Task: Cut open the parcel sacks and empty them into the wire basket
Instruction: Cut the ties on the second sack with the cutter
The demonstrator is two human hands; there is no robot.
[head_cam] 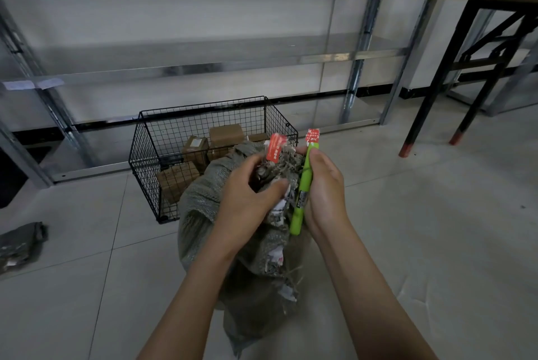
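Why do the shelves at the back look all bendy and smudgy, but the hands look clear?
Head view: the wide lens bows the posts of the shelves near the edges; the shelves are also smeared, probably because the head is moving; the left hand on the sack and the right hand with the cutter look fairly sharp; the light is dim and soft, with no hard shadows.

Both bare forearms extend forward and converge. Left hand point(250, 193): fingers curled, gripping the sack point(198, 208) at its gathered neck. Right hand point(323, 185): fingers wrapped round a green cutter point(303, 185), thumb pressed near its upper end.
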